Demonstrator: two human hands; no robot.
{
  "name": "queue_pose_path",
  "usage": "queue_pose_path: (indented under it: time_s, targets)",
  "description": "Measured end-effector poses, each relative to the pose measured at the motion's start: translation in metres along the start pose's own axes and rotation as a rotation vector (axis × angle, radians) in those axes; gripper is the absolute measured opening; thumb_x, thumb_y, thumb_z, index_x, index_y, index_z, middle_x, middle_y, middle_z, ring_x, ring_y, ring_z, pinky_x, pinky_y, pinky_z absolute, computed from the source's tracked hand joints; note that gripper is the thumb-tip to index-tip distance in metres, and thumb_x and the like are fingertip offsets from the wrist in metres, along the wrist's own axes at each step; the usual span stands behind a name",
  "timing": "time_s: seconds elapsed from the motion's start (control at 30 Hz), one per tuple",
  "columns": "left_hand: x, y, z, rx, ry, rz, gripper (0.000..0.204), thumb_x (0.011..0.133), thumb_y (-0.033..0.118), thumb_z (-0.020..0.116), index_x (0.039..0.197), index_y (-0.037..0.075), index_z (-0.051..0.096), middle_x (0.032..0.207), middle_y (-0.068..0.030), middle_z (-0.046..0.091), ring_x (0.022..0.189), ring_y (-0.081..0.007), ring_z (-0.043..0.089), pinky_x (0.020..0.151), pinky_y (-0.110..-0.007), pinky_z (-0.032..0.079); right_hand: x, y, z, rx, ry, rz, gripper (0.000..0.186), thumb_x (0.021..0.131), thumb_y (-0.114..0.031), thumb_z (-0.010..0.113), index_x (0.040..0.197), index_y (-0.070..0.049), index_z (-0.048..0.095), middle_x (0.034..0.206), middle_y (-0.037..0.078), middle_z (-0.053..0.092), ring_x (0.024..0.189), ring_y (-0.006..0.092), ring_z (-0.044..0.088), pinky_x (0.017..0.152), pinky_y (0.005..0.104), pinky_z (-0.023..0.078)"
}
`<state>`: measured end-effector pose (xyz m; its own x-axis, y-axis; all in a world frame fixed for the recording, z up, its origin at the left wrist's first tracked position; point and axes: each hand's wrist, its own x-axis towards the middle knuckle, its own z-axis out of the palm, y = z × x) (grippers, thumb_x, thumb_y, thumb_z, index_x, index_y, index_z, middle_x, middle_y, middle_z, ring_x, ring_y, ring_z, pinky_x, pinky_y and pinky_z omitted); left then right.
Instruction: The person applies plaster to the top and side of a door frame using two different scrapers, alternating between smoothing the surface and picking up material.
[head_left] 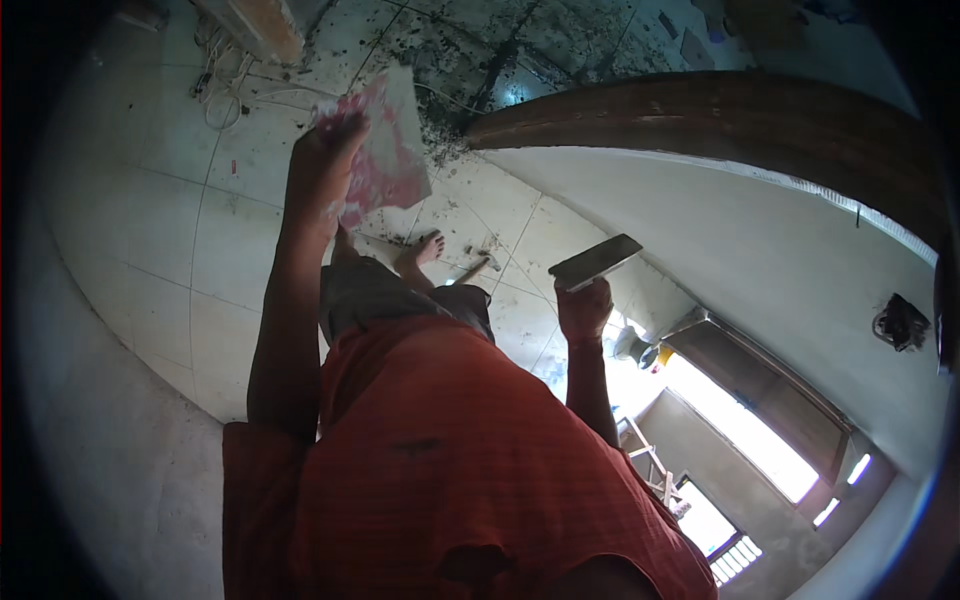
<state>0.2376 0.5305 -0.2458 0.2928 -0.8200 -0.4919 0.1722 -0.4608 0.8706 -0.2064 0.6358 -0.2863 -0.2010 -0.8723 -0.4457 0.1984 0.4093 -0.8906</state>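
Note:
My left hand (326, 160) is closed on the edge of a thin flat board (400, 140), its thumb lying over the face. The board is pale grey with smears of pink and white, and one edge looks uneven. Off to the right, my right hand (585, 310) is wrapped round a plastering trowel (597, 262) with a flat rectangular blade. The fist hides the trowel's handle. Both tools are in the air above the tiled floor, apart from each other and from the wall.
Dark dirt and bits litter the floor tiles (245, 235) at the far side. Loose cables (225, 95) lie at the far left. On the right rises a white wall (760, 235) with a dark wooden frame (700, 105) and a wall opening (902, 322). My bare foot (422, 252) stands below.

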Motion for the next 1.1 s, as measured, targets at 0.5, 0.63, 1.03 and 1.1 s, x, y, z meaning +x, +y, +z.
queue_pose_path:
  time_s: [0.5,0.63,1.03,1.1]
  targets:
    - [-0.014,-0.004,-0.089,-0.119,0.157,0.022,0.035,0.092,0.026,0.068,0.115,0.0,0.067,0.099,-0.0016,0.064,0.089,-0.0113,0.055,0.081,-0.029,0.043,0.032,-0.046,0.077,0.233,-0.137,-0.007,0.023,0.099,-0.03,0.056,0.118,-0.016,0.058,0.11,0.0,0.066,0.1,0.0138,0.062,0.081,0.0332,0.049]
    - [-0.012,-0.006,-0.075,-0.101,0.115,0.12,0.034,0.093,0.025,0.067,0.116,0.0,0.067,0.106,-0.004,0.066,0.097,-0.0128,0.058,0.084,-0.03,0.044,0.025,-0.037,0.081,0.125,-0.018,-0.003,0.021,0.101,-0.025,0.051,0.12,-0.016,0.052,0.103,0.0,0.058,0.1,0.0126,0.057,0.085,0.0347,0.045]
    - [-0.019,0.011,-0.016,-0.237,-0.082,0.04,0.037,0.093,0.023,0.064,0.122,0.0,0.063,0.113,-0.0063,0.065,0.102,-0.0165,0.061,0.089,-0.032,0.048,0.023,-0.013,0.068,0.152,-0.003,-0.119,0.04,0.091,-0.008,0.061,0.13,-0.009,0.051,0.111,0.004,0.065,0.105,0.0202,0.062,0.088,0.0349,0.049]
    - [-0.004,0.004,0.002,-0.277,-0.13,0.037,0.036,0.093,0.021,0.064,0.123,0.001,0.063,0.112,-0.0061,0.065,0.099,-0.0169,0.063,0.086,-0.032,0.05,0.022,-0.014,0.062,-0.131,0.09,-0.194,0.05,0.087,-0.004,0.066,0.133,-0.008,0.047,0.112,0.006,0.065,0.105,0.0222,0.064,0.09,0.0349,0.05]
